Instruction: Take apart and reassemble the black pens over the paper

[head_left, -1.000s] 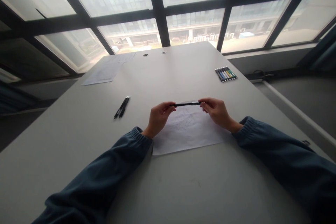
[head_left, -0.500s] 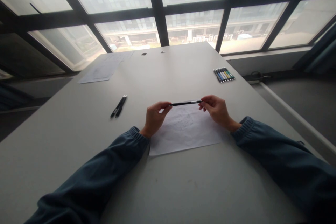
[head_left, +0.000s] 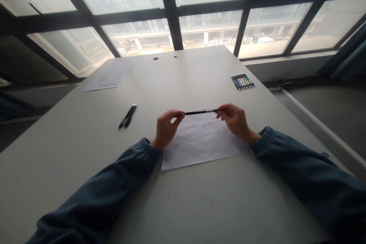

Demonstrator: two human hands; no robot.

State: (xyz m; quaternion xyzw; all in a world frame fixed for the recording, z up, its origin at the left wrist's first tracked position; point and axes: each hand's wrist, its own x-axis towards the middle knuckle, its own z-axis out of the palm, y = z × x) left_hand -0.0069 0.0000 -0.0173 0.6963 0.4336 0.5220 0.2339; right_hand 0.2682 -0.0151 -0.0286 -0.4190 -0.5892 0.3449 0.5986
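Black pen [head_left: 199, 112], ends pinched by left fingers [head_left: 177, 113] and right fingers [head_left: 224, 109], skirts the paper's [head_left: 201, 145] far edge, well inside tabletop [head_left: 183, 84] edges.

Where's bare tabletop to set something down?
Free: near table between left sleeve and right sleeve, nearer than the paper; also beyond the held pen, between black pens and pen row. Crowded: around the paper, at left hand and right hand.

The held pen [head_left: 196, 113] is black with a pale band. The paper [head_left: 197, 150] is white with faint marks. By the right edge of the worktop [head_left: 85, 152], the pen row [head_left: 242, 81] shows blue, yellow, green.
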